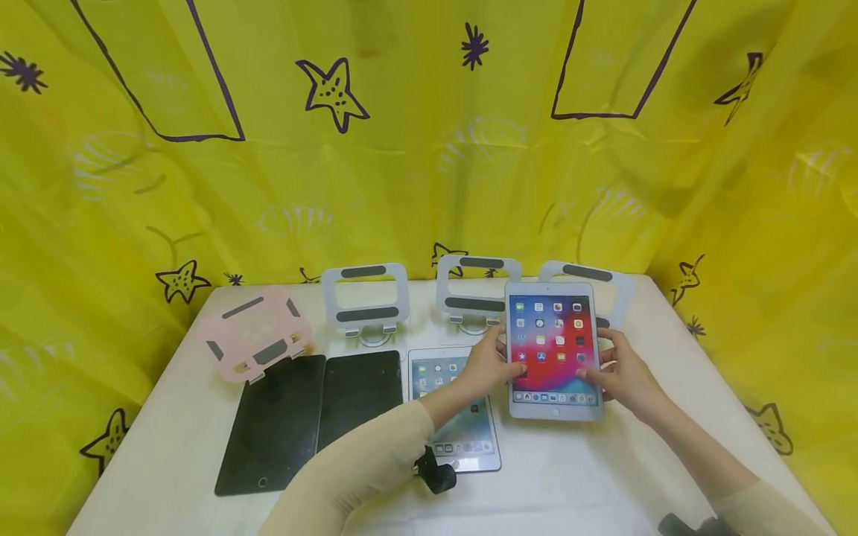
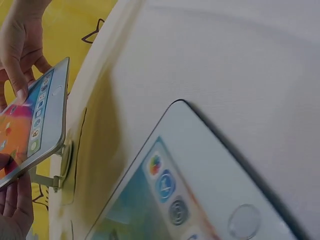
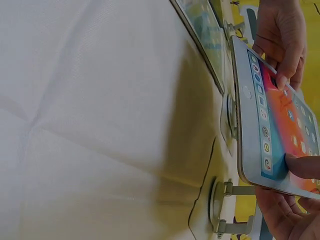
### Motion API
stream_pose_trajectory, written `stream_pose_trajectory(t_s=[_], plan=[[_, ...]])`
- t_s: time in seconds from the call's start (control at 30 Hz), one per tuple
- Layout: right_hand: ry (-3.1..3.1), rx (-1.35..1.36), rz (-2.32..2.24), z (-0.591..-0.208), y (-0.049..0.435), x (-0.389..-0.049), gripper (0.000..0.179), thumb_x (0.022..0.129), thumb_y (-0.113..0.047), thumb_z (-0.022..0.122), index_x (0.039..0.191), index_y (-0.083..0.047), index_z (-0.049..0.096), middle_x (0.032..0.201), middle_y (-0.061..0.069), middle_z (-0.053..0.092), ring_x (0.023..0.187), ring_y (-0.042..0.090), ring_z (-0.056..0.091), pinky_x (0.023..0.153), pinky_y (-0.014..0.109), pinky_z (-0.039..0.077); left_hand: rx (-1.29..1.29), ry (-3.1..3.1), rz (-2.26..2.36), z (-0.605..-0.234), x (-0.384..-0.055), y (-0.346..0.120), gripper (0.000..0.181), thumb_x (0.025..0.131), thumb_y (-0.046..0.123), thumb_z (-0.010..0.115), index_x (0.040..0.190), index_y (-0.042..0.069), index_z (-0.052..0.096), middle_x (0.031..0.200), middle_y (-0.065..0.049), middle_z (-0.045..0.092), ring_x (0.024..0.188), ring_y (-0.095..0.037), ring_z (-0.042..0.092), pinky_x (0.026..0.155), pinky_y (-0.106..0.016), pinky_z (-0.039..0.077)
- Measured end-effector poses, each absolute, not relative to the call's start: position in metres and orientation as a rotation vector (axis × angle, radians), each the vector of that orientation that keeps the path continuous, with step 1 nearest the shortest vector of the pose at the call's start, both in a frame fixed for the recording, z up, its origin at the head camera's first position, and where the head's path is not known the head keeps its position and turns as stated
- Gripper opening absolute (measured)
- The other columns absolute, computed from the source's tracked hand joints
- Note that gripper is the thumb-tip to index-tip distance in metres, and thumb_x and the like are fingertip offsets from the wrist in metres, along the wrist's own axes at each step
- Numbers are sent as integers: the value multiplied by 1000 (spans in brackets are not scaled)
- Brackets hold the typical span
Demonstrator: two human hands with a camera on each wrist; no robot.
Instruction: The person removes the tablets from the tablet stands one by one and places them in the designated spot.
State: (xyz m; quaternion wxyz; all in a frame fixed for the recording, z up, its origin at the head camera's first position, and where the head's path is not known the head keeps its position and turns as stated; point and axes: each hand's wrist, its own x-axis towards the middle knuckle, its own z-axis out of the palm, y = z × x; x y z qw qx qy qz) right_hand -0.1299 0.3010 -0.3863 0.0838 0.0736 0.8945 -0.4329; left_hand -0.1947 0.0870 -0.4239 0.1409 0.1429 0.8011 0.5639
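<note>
A white-framed tablet [image 1: 553, 327], its screen lit with app icons, is held upright above the table. My left hand [image 1: 485, 365] grips its left edge, thumb on the screen and fingers behind. On the opposite edge my right hand [image 1: 628, 376] does the same. In the right wrist view the held tablet [image 3: 255, 130] is tilted, with its shadow on the cloth below. Behind it, a pale tablet stand [image 1: 622, 290] is partly hidden. Another white-framed tablet [image 1: 472, 432] lies flat under my left forearm, its screen also lit.
Two dark tablets [image 1: 275, 424] lie side by side at left, partly under my sleeve. A pink stand [image 1: 231, 331] leans over their far edge. Two more pale stands [image 1: 367, 314] stand along the back. Yellow patterned curtain [image 1: 402, 186] surrounds the white table [image 1: 550, 484].
</note>
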Motion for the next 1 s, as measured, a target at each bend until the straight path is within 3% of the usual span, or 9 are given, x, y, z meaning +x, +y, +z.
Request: stream_pose_trajectory(t_s=[0.43,0.73,1.0], plan=[[2573,255,-1252,-404,298,-123,82,84,-15,71,144,1,16,107,24,48,91,28,54,65,35,57,384,2201,1621,-446,-174,74,57,78,6,73,127,7,45,81,-3,56,67,-11,55,56,-22,49],[2508,283,-1210,-412,299,-122,78,83,-12,71,141,4,21,101,21,51,80,22,55,61,34,56,392,2240,1559,-452,-162,68,57,76,7,74,124,-2,46,74,0,54,56,-8,51,51,-21,46],[2463,273,-1198,-418,299,-123,74,82,-8,70,138,6,23,96,18,53,72,18,56,58,34,55,367,2209,1555,-461,-158,65,52,76,9,76,120,0,49,68,1,54,49,-7,52,49,-20,43]])
